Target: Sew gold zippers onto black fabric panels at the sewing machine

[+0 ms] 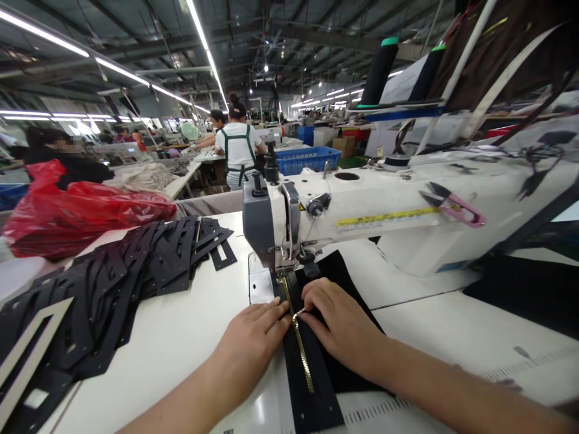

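Note:
A black strip (312, 386) with a gold-toothed zipper (302, 349) set along its middle runs under the needle area of a white sewing machine (384, 199). My left hand (260, 331) lies flat with fingers stretched, its fingertips pressing the strip's left edge beside the zipper. Between thumb and finger, my right hand (337, 319) pinches the small metal zipper pull (299, 313), drawn out to the right of the teeth. A larger piece of black fabric (337, 271) spreads beneath and to the right of the strip, partly covered by my right hand.
Overlapping black cut frames (136, 265) cover the table's left side, with a red plastic bag (85, 205) behind them. Pink-handled thread snips (455, 205) rest on the machine arm. Farther back are a blue basket (307, 158) and a person in a green apron (239, 144).

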`<action>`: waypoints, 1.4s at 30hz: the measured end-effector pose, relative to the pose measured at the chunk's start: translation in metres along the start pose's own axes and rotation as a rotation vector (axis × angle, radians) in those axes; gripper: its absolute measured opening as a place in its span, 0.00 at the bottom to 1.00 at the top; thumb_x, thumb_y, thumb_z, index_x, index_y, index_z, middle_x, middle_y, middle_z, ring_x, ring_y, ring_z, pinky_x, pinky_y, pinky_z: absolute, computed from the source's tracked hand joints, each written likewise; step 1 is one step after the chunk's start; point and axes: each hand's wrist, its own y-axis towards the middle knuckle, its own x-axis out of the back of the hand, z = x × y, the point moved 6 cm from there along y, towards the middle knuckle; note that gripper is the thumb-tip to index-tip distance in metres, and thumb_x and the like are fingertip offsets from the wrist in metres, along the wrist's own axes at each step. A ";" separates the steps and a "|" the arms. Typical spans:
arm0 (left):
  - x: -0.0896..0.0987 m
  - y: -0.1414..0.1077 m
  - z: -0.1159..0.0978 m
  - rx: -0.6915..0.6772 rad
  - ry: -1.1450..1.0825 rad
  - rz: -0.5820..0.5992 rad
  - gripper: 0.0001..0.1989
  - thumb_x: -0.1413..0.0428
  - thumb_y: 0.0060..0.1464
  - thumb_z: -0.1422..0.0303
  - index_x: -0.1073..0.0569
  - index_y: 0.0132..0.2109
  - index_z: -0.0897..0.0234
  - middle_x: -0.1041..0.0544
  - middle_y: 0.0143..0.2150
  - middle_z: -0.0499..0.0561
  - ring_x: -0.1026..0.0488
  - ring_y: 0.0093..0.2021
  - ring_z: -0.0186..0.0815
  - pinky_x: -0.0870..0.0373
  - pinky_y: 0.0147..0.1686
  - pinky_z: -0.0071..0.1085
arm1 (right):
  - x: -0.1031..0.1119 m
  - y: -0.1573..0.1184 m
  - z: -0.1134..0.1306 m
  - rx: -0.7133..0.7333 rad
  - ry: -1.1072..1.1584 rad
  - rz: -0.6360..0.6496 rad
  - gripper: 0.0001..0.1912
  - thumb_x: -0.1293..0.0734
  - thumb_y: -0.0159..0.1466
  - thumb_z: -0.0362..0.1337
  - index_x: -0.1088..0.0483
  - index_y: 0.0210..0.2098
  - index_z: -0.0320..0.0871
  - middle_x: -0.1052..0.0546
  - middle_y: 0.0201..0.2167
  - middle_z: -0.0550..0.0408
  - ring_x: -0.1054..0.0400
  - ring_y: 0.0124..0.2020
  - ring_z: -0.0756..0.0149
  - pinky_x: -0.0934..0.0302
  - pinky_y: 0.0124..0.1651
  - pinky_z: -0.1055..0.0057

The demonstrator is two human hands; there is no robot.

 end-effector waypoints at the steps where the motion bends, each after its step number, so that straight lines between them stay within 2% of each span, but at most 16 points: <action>1: 0.001 -0.003 -0.004 -0.004 0.004 -0.008 0.15 0.60 0.63 0.74 0.30 0.45 0.70 0.25 0.46 0.61 0.27 0.45 0.41 0.26 0.42 0.39 | 0.004 -0.006 0.007 0.029 -0.025 -0.030 0.05 0.42 0.61 0.26 0.36 0.32 0.38 0.29 0.36 0.46 0.35 0.39 0.59 0.37 0.42 0.59; 3: -0.001 -0.011 -0.013 -0.012 0.006 -0.019 0.14 0.60 0.62 0.74 0.30 0.46 0.70 0.26 0.47 0.61 0.28 0.47 0.42 0.26 0.42 0.39 | 0.008 -0.022 0.025 0.125 -0.071 -0.055 0.08 0.43 0.63 0.30 0.33 0.36 0.37 0.28 0.39 0.44 0.35 0.42 0.58 0.38 0.45 0.59; 6: -0.003 -0.023 -0.022 0.005 -0.013 -0.041 0.14 0.58 0.61 0.74 0.31 0.47 0.69 0.27 0.50 0.61 0.30 0.51 0.42 0.28 0.45 0.39 | 0.004 -0.047 0.052 0.286 -0.170 -0.005 0.17 0.42 0.64 0.40 0.31 0.43 0.34 0.26 0.42 0.42 0.34 0.45 0.55 0.37 0.46 0.62; 9: 0.003 -0.025 -0.026 0.055 -0.101 -0.032 0.14 0.57 0.58 0.76 0.32 0.48 0.67 0.28 0.51 0.58 0.32 0.52 0.41 0.32 0.48 0.39 | 0.003 -0.056 0.061 0.316 -0.208 0.005 0.17 0.45 0.64 0.33 0.31 0.45 0.31 0.26 0.44 0.41 0.34 0.47 0.56 0.37 0.46 0.64; 12: 0.016 -0.014 -0.021 0.170 -0.233 0.055 0.17 0.52 0.50 0.78 0.33 0.49 0.65 0.25 0.46 0.55 0.28 0.46 0.39 0.32 0.48 0.38 | 0.008 -0.033 0.044 0.106 0.001 0.107 0.15 0.46 0.64 0.30 0.28 0.36 0.37 0.24 0.35 0.47 0.30 0.37 0.60 0.36 0.40 0.66; 15: 0.023 0.001 -0.006 0.355 -0.221 0.144 0.11 0.45 0.46 0.72 0.30 0.40 0.63 0.23 0.35 0.50 0.26 0.34 0.39 0.28 0.36 0.36 | 0.007 -0.001 0.015 -0.215 0.207 0.383 0.17 0.44 0.65 0.37 0.32 0.24 0.41 0.29 0.20 0.57 0.35 0.22 0.69 0.41 0.25 0.73; 18: 0.018 0.008 0.001 0.418 -0.164 0.166 0.02 0.44 0.49 0.69 0.29 0.31 0.63 0.24 0.27 0.48 0.26 0.27 0.39 0.29 0.26 0.32 | 0.012 0.014 0.008 -0.309 0.234 0.470 0.19 0.43 0.65 0.39 0.36 0.19 0.40 0.35 0.15 0.60 0.40 0.17 0.72 0.49 0.19 0.76; 21: 0.006 0.000 -0.009 0.350 -0.162 0.155 0.04 0.47 0.51 0.75 0.28 0.30 0.66 0.23 0.29 0.51 0.24 0.30 0.38 0.26 0.32 0.33 | 0.013 0.001 0.030 -0.097 0.120 0.338 0.15 0.43 0.63 0.34 0.33 0.22 0.40 0.30 0.19 0.55 0.36 0.22 0.67 0.44 0.25 0.72; 24: 0.006 -0.014 -0.028 0.196 -0.203 0.128 0.12 0.50 0.51 0.78 0.27 0.41 0.65 0.23 0.43 0.54 0.26 0.45 0.38 0.31 0.49 0.36 | 0.010 -0.031 0.060 0.225 -0.079 -0.018 0.17 0.48 0.63 0.27 0.28 0.31 0.34 0.24 0.30 0.44 0.30 0.31 0.60 0.37 0.34 0.65; 27: 0.019 -0.024 -0.030 0.140 -0.269 0.050 0.17 0.52 0.53 0.74 0.31 0.50 0.62 0.29 0.53 0.54 0.32 0.53 0.38 0.37 0.54 0.38 | -0.004 -0.056 0.068 0.322 -0.213 -0.189 0.19 0.49 0.63 0.25 0.28 0.34 0.33 0.23 0.35 0.43 0.29 0.38 0.59 0.36 0.39 0.66; 29: 0.023 -0.024 -0.018 0.221 -0.230 0.023 0.19 0.51 0.55 0.69 0.34 0.54 0.63 0.32 0.56 0.57 0.34 0.54 0.41 0.33 0.52 0.40 | -0.008 -0.061 0.066 0.326 -0.250 -0.240 0.17 0.48 0.63 0.24 0.28 0.33 0.35 0.22 0.35 0.46 0.28 0.38 0.60 0.35 0.37 0.68; 32: 0.012 -0.016 0.000 0.315 -0.049 0.037 0.22 0.48 0.56 0.65 0.35 0.55 0.69 0.33 0.55 0.64 0.35 0.55 0.49 0.31 0.48 0.46 | -0.002 -0.056 0.061 0.312 -0.231 -0.263 0.17 0.47 0.62 0.24 0.28 0.31 0.38 0.22 0.34 0.49 0.28 0.37 0.63 0.34 0.33 0.71; 35: -0.006 -0.007 0.003 0.258 0.066 0.041 0.19 0.46 0.55 0.65 0.31 0.51 0.69 0.30 0.53 0.64 0.35 0.55 0.50 0.37 0.52 0.50 | 0.008 -0.036 0.047 0.242 -0.087 -0.194 0.16 0.46 0.65 0.29 0.28 0.31 0.39 0.22 0.33 0.49 0.28 0.35 0.64 0.33 0.35 0.70; 37: -0.013 -0.005 0.002 0.212 0.092 0.040 0.17 0.48 0.56 0.64 0.30 0.51 0.68 0.29 0.52 0.63 0.35 0.55 0.49 0.40 0.54 0.53 | 0.009 -0.019 0.031 0.123 -0.074 -0.121 0.16 0.46 0.65 0.32 0.29 0.39 0.35 0.24 0.40 0.44 0.30 0.42 0.60 0.34 0.44 0.63; 39: -0.015 -0.005 0.001 0.202 0.109 0.034 0.17 0.50 0.57 0.63 0.30 0.50 0.67 0.29 0.51 0.62 0.34 0.54 0.50 0.42 0.54 0.56 | 0.000 -0.006 0.016 0.045 -0.138 -0.005 0.18 0.46 0.65 0.32 0.33 0.49 0.30 0.30 0.50 0.39 0.36 0.52 0.55 0.39 0.52 0.56; 42: -0.015 -0.007 0.002 0.217 0.107 0.011 0.17 0.52 0.58 0.62 0.29 0.49 0.66 0.29 0.52 0.62 0.34 0.54 0.50 0.44 0.54 0.58 | -0.020 0.000 0.006 0.052 -0.192 0.133 0.21 0.47 0.65 0.33 0.37 0.53 0.27 0.36 0.55 0.39 0.44 0.57 0.52 0.43 0.56 0.54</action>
